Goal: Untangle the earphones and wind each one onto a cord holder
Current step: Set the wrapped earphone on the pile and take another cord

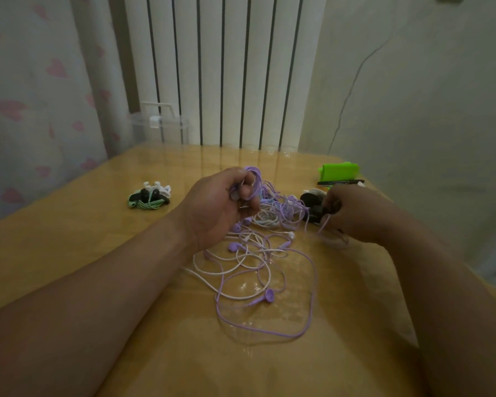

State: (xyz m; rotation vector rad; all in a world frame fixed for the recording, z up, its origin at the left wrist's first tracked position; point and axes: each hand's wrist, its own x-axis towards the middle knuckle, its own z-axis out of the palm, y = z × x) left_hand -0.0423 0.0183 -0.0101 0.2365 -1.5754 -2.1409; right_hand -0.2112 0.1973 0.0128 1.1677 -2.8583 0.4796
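**Desk** [98,224]: glossy honey-coloured wood grain, with reflections on the far half. The far edge lay against a white ribbed radiator [226,67], and the left edge beside a curtain [26,96] printed with pink hearts. Bare surface was left at near left and near centre.

**Left grip** [221,204]: fingers were curled round a purple cord coil [254,179], a bunch of thin, smooth loops held above the desk at centre.

**Right grip** [352,213]: fingers were curled on a black cord holder [315,210], a small, dark, rounded piece at right centre. A purple strand ran just below the fingers. Finer detail was blurred.

**Earphone tangle** [258,253]: purple and white round cords were spread in loose, overlapping loops on the desk between and near the two forearms. A purple earbud [269,295] with a rounded head lay inside the near loops.

**Wound earphones** [149,196]: compact green, black and white bundles were set together at far left, well apart from the tangle.

**Green object** [338,171]: bright, matt and folded in shape, it was placed at the far right edge. A black pen [340,181] lay just in front of it.

**Clear plastic box** [161,124]: transparent, with a handle, it stood at the far left corner.
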